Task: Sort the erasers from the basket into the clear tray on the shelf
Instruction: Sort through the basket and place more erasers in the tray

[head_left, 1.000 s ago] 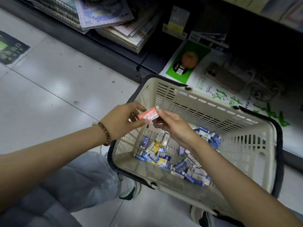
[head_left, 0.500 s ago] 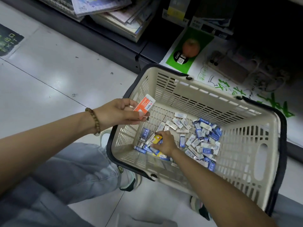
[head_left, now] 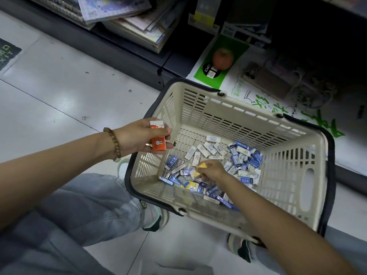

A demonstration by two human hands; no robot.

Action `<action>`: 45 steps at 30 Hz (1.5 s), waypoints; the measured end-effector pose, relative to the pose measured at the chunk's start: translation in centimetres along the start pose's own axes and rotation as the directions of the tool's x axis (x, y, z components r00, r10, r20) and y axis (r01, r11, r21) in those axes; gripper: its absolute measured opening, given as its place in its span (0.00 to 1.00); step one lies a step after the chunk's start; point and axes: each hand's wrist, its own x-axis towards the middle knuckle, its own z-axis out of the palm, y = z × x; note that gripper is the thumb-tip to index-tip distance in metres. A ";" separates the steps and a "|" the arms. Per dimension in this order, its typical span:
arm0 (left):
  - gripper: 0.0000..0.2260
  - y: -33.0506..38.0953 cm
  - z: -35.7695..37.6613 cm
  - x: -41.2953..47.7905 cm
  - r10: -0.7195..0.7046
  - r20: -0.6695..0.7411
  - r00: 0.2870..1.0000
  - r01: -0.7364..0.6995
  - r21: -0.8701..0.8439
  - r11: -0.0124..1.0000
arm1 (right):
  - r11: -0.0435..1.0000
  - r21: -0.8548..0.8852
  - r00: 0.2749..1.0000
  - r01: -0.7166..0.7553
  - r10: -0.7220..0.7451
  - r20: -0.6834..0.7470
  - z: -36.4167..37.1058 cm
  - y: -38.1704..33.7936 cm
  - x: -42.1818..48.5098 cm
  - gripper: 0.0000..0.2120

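Note:
A beige basket (head_left: 224,108) with dark handles stands on the floor and holds several blue, white and yellow erasers (head_left: 212,149). My left hand (head_left: 139,138), with a bead bracelet on the wrist, grips orange-sleeved erasers (head_left: 157,142) just outside the basket's left rim. My right hand (head_left: 212,169) is down inside the basket and pinches a yellow eraser (head_left: 201,166) among the pile. No clear tray is in view.
A dark bottom shelf (head_left: 123,54) with stacked books (head_left: 127,18) runs along the top. A green-printed sheet with an orange round object (head_left: 222,58) lies behind the basket. My knee in grey trousers (head_left: 79,211) and shoes (head_left: 156,217) are below, on white floor tiles.
My right hand passed the orange eraser to my left hand, dropped into the basket and took hold of a yellow eraser. My left hand turned the orange erasers upright in its grip.

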 end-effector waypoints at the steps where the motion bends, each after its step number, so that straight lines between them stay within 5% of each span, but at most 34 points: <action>1: 0.04 0.1 0.2 -0.1 0.001 -0.007 1.000 -0.001 0.008 1.000 | 0.992 0.122 1.000 0.014 -0.017 0.025 -0.4 -1.0 -0.9 0.11; 5: 0.22 0.4 1.3 -0.4 -0.030 -0.021 0.999 0.030 0.016 0.999 | 0.802 0.567 0.931 0.185 -0.329 0.161 -1.1 -6.1 -5.7 0.08; 7: 0.29 0.3 1.7 -0.6 -0.064 0.014 0.998 0.063 0.061 0.996 | 0.725 0.654 0.864 0.214 -0.453 0.219 -0.8 -7.8 -8.0 0.08; 14: 0.14 -1.1 1.9 -0.9 -0.003 0.045 0.999 0.000 0.075 0.997 | 0.808 0.470 0.841 0.354 -0.495 0.217 0.7 -7.4 -9.4 0.03; 19: 0.10 -1.4 1.7 -0.6 -0.006 0.005 1.000 0.006 0.066 0.998 | 0.852 0.457 0.845 0.257 -0.427 0.322 0.4 -5.2 -7.2 0.08; 21: 0.13 -1.2 1.6 -0.5 -0.025 -0.014 1.000 0.026 0.022 0.999 | 0.909 0.323 0.901 0.265 -0.352 0.253 -0.4 -3.6 -5.1 0.11; 23: 0.16 -0.9 1.4 -0.4 -0.053 -0.012 0.999 0.053 -0.005 0.999 | 0.959 -0.063 0.950 0.277 -0.263 0.171 -1.3 -1.0 -2.6 0.16; 26: 0.15 -1.0 1.3 -0.3 -0.064 -0.001 0.998 0.064 -0.015 0.998 | 0.865 -0.467 0.979 0.185 -0.120 0.167 -0.8 3.2 0.2 0.24; 28: 0.13 -1.0 1.2 -0.3 -0.064 0.011 0.998 0.064 -0.030 0.998 | 0.782 -0.572 0.969 0.246 -0.190 0.156 0.3 4.8 1.4 0.21; 32: 0.15 -0.9 1.4 -0.1 -0.071 0.011 0.997 0.072 -0.088 0.994 | 0.778 -0.577 0.968 0.248 -0.221 0.118 0.9 5.0 2.2 0.11; 35: 0.15 -0.3 1.8 0.1 -0.039 -0.004 0.999 0.039 -0.050 0.998 | 0.862 -0.428 0.960 0.272 -0.276 0.054 -0.6 2.7 1.0 0.10; 39: 0.11 1.2 2.7 -0.1 -0.005 0.028 1.000 0.006 -0.067 0.998 | 0.930 0.008 0.930 0.368 -0.368 -0.019 -3.5 -4.0 -4.1 0.11; 45: 0.23 4.9 6.9 -1.2 0.052 0.104 0.993 -0.041 -0.100 0.994 | 0.752 0.410 0.826 0.515 -0.564 -0.003 -9.1 -12.0 -15.8 0.02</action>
